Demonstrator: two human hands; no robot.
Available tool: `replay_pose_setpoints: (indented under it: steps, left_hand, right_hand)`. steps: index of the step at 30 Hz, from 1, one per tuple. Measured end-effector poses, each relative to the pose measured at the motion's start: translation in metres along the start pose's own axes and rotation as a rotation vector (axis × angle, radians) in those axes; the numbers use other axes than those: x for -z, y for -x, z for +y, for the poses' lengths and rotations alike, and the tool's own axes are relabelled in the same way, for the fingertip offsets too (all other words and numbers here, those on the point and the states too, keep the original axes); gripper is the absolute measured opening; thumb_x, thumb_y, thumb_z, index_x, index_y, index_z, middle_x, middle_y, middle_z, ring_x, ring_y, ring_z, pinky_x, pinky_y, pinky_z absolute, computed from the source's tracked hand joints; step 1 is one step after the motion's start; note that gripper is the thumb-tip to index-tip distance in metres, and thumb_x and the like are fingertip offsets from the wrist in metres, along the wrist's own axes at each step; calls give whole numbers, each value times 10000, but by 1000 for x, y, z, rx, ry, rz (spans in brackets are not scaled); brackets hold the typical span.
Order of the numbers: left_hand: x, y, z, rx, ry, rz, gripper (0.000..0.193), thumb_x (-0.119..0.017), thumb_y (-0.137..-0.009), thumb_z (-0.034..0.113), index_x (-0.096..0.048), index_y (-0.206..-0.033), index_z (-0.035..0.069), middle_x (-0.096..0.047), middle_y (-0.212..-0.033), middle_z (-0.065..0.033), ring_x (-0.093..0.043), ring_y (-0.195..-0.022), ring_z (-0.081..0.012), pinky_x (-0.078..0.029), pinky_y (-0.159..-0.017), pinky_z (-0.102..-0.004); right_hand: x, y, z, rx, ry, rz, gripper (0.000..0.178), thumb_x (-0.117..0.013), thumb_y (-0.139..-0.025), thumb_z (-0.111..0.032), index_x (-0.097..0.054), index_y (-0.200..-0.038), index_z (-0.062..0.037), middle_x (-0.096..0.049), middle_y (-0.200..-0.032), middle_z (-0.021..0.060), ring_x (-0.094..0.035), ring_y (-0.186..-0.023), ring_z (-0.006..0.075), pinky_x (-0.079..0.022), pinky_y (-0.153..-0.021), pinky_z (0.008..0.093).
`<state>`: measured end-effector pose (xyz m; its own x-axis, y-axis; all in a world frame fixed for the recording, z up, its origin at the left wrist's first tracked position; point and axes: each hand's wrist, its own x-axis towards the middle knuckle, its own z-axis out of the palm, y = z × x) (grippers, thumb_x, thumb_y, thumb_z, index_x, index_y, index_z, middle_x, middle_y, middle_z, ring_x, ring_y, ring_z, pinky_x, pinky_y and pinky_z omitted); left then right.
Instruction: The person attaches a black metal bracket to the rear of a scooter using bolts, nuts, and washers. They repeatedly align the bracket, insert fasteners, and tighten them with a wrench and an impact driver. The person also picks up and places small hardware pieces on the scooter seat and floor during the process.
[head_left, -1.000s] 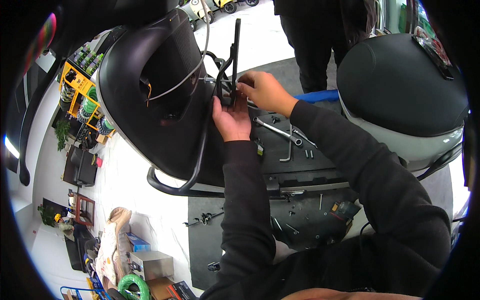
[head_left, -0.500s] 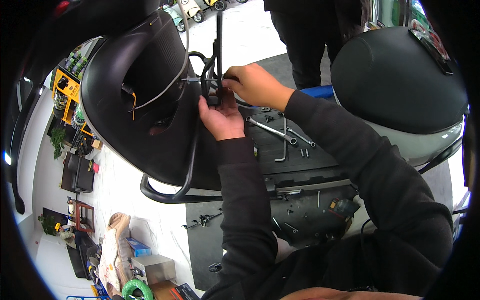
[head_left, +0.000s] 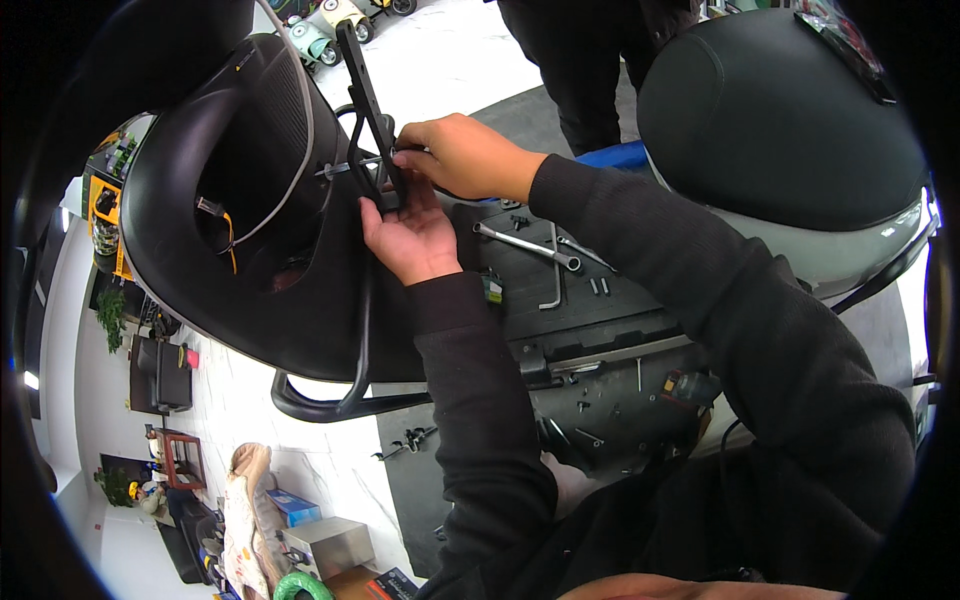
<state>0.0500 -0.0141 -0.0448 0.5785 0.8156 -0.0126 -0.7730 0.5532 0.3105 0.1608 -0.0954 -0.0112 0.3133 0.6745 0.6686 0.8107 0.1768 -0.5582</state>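
Note:
A black metal bracket [head_left: 363, 85], a long bar with a bent frame, stands tilted against the inner side of a scooter's black front panel [head_left: 300, 330]. My left hand [head_left: 415, 238] cups the bracket's lower end from below, its fingers closed round it. My right hand [head_left: 468, 155] pinches at the bracket's right side, level with a thin silver rod [head_left: 345, 168] that passes through the frame toward the panel. What sits between the right fingertips is mostly hidden. A grey cable [head_left: 308, 140] runs down beside the rod into the panel's hollow.
Ring wrenches [head_left: 525, 245], a hex key [head_left: 555, 285] and small bolts [head_left: 600, 287] lie on the scooter's footboard. The dark seat [head_left: 780, 120] is at the right. Loose tools and parts lie on the floor mat [head_left: 470, 480]. A person in dark trousers [head_left: 585, 80] stands beyond.
The view has shifted, so the scooter and both hands appear farther left. The bracket's upper end now leans left where it stood nearly upright. Both hands keep their places on it.

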Motion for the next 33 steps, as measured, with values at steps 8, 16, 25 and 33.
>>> replay_pose_setpoints:
  steps: [8,16,25,33]
  left_hand:
    - [1,-2,-2,-4,1,4,426,-489,-1088,408,-496,-1164,-10,-620,-1280,-234,-623,-1236,-343,-518,-1084,-458]
    - [0,-3,2,18,-81,17,421,-456,-1094,429,-513,-1173,20,-660,-1262,-215,-648,-1220,-338,-500,-1091,-457]
    - [3,-2,2,43,-83,-16,437,-436,-1096,446,-525,-1227,39,-670,-1282,-189,-655,-1224,-301,-510,-1026,-434]
    - [-2,-1,1,27,-63,30,608,-414,-1091,465,-495,-1470,-4,-624,-1397,-200,-599,-1307,-318,-448,-1110,-501]
  right_hand:
    - [-7,2,2,-53,-148,-13,298,-605,-1044,-307,-701,-1105,-32,-736,-908,204,-707,-860,408,-545,-779,475]
    - [-22,4,-3,-156,-219,67,320,-574,-1048,-300,-673,-1097,0,-720,-941,245,-681,-911,465,-533,-810,503]
    - [-25,-2,-2,-287,-359,-16,304,-531,-1097,-274,-636,-1083,10,-674,-857,100,-639,-739,193,-533,-692,355]
    - [5,-6,-11,-433,-461,-284,413,-588,-1040,-339,-684,-1210,25,-744,-1025,188,-725,-915,300,-562,-821,420]
